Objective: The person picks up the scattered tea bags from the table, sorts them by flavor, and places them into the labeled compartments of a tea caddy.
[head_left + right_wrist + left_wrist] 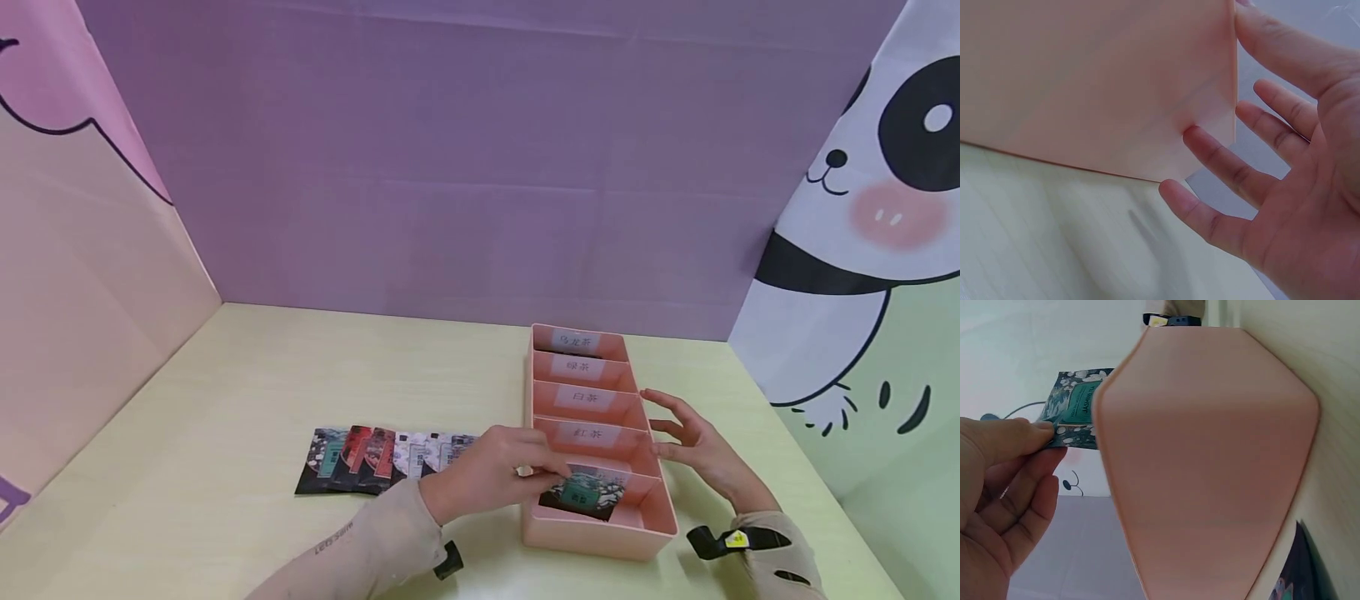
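A pink divided box [600,540] stands lengthwise on the table, with labelled dividers between its compartments. My left hand [501,468] pinches a dark green tea bag [585,493] by its edge at the nearest compartment. In the left wrist view the thumb and fingers grip that tea bag [1079,406], and the box wall hides part of it. My right hand [696,448] rests its spread fingertips on the box's right side. In the right wrist view several fingers [1222,169] lie fairly straight along the pink wall [1104,81].
Left of the box lies an overlapping row of tea bags: a green one [318,462], red ones [367,458] and whitish ones [420,454], partly behind my left hand. A dark packet edge shows in the farthest compartment. A purple backdrop [450,167] rises behind the table.
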Available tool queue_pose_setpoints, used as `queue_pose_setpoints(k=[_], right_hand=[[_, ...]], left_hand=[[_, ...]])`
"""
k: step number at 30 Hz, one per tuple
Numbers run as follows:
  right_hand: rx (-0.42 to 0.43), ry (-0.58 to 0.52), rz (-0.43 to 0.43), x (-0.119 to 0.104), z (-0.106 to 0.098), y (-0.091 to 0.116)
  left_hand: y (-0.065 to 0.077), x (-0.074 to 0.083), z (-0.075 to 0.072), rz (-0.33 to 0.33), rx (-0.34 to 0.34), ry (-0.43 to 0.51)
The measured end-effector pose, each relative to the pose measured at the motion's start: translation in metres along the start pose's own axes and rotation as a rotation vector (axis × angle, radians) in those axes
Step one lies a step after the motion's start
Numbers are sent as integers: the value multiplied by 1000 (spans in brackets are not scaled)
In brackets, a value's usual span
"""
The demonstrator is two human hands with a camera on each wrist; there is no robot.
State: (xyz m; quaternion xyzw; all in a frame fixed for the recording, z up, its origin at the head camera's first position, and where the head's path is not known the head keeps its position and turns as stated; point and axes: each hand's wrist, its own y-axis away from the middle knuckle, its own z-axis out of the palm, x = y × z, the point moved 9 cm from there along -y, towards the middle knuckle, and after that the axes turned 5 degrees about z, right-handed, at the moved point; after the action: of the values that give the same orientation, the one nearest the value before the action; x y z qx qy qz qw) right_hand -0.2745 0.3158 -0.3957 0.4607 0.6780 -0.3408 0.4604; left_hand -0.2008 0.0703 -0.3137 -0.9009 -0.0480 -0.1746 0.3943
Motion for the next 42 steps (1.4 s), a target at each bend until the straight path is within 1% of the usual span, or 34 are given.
queue_pose_setpoints(k=[4,6,8,12,13,15,19,23,27,29,31,32,34,37,39,42], right_hand=[[-17,-27,-37,-1,1,-1],[-26,-40,-50,-2,2,-1],[-32,-46,-58,-2,2,-1],[-32,-47,-59,-2,2,0],[-32,-43,-54,-2,1,-1],[-26,-32,-36,-1,0,-1],[-22,-22,-13,3,-1,-3],[-30,-33,-26,3,0,-3],[-40,-39,-43,2,0,-2],[-45,-44,-57,1,0,-1],[-47,-50,-68,0,0,0],[-49,-53,-72,0,0,0],[-56,-57,-81,-1,0,0],[-57,-60,-82,-2,1,-1],[-57,-60,-80,-1,1,-2],[-56,-56,-72,1,1,-2]], left_hand=[[5,14,7,173,-32,-201],[9,18,11,233,-60,-262],[12,19,14,267,-86,-298],[15,17,17,274,-123,-333],[16,16,17,266,-127,-334],[16,14,17,248,-137,-327],[18,10,15,210,-170,-275],[19,9,14,214,-219,-244],[21,7,8,223,-243,-240],[23,5,2,212,-243,-266],[26,-1,-7,167,-240,-283],[28,-4,-12,139,-244,-308],[33,-12,-23,65,-259,-356],[45,-28,-40,-80,-321,-421],[56,-41,-53,-195,-363,-451],[76,-58,-77,-360,-391,-470]])
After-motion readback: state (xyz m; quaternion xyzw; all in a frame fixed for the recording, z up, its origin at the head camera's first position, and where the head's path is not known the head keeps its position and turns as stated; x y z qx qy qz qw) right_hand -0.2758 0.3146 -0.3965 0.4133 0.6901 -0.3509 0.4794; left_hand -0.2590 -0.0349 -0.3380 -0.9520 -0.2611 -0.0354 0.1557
